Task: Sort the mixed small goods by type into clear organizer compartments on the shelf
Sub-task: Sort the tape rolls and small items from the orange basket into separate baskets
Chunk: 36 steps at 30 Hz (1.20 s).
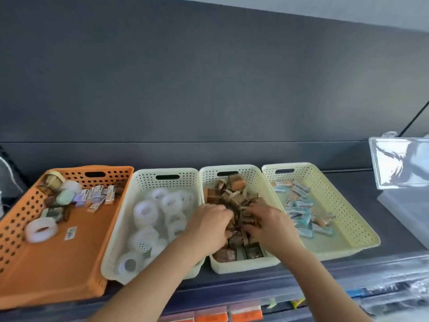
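Dark shelf [362, 205], four baskets side by side. Both hands in third basket [243, 266], on heap of small brown boxes [234, 198]. Left hand [212, 223] and right hand [267, 223] close together, fingers curled down into heap; grip on any box unclear, blurred. Orange basket [69, 263] far left holds mixed goods. White basket [148, 176] holds tape rolls [145, 211]. Yellow basket [329, 242] holds blue packets [299, 212].

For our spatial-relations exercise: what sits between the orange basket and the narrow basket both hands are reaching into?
The head view shows a white perforated basket holding clear tape rolls between the orange basket and the narrow basket.
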### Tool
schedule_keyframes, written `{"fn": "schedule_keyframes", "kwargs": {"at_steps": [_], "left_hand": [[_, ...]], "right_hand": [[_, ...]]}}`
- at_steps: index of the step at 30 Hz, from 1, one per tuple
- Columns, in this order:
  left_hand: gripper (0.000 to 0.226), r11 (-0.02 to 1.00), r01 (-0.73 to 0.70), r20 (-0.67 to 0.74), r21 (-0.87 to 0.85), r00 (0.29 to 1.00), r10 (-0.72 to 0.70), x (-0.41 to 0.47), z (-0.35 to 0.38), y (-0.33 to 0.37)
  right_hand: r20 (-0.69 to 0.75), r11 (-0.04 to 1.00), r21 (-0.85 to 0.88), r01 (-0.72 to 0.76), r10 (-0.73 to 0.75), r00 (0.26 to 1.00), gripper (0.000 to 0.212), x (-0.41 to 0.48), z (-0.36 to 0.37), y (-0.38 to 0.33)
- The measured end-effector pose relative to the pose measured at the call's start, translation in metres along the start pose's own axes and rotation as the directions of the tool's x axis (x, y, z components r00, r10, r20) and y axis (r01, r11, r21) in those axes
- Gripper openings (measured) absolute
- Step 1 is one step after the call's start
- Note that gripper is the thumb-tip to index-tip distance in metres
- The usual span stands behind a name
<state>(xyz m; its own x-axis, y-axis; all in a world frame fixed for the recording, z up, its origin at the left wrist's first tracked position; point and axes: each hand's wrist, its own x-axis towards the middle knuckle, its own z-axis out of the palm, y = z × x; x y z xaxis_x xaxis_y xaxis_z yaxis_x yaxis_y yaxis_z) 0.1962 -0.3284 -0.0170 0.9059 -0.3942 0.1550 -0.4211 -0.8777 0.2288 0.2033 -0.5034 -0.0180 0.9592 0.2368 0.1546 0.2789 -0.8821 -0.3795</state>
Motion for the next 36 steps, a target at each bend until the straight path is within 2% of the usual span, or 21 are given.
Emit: {"fn": "schedule_keyframes", "kwargs": {"at_steps": [5, 9, 14, 19, 24, 29, 32, 36], "left_hand": [[0.033, 0.994, -0.001, 0.029, 0.105, 1.000, -0.002, -0.003, 0.009, 0.004], [0.035, 1.000, 0.012, 0.052, 0.027, 0.999, -0.013, -0.006, 0.001, -0.002], [0.028, 0.994, 0.075, -0.058, -0.073, 0.995, -0.079, -0.019, -0.025, -0.027], [0.024, 0.977, 0.206, -0.169, 0.062, 0.967, -0.193, -0.050, -0.059, -0.076], [0.014, 0.895, 0.408, -0.187, 0.182, 0.908, -0.376, -0.096, -0.090, -0.141], [0.024, 0.813, 0.531, -0.138, 0.239, 0.848, -0.513, -0.137, -0.096, -0.210], [0.031, 0.781, 0.567, -0.132, 0.262, 0.823, -0.553, -0.149, -0.092, -0.246], [0.058, 0.767, 0.576, -0.160, 0.282, 0.817, -0.554, -0.151, -0.092, -0.288]], "right_hand": [[-0.040, 0.995, -0.070, 0.076, -0.079, 0.996, 0.026, 0.000, 0.001, 0.006], [-0.029, 0.993, -0.056, 0.108, -0.110, 0.993, 0.024, 0.007, 0.001, 0.003], [-0.057, 0.989, -0.037, 0.143, -0.145, 0.988, 0.023, 0.022, 0.004, -0.019], [-0.035, 0.966, 0.033, 0.256, -0.255, 0.966, 0.022, 0.047, 0.019, -0.077], [0.011, 0.920, 0.081, 0.383, -0.385, 0.923, 0.025, 0.070, 0.049, -0.155], [0.117, 0.864, 0.071, 0.498, -0.503, 0.856, 0.024, 0.092, 0.089, -0.230], [0.155, 0.856, 0.067, 0.513, -0.517, 0.842, 0.027, 0.106, 0.112, -0.264], [0.222, 0.869, 0.097, 0.484, -0.493, 0.841, 0.032, 0.126, 0.142, -0.303]]}}
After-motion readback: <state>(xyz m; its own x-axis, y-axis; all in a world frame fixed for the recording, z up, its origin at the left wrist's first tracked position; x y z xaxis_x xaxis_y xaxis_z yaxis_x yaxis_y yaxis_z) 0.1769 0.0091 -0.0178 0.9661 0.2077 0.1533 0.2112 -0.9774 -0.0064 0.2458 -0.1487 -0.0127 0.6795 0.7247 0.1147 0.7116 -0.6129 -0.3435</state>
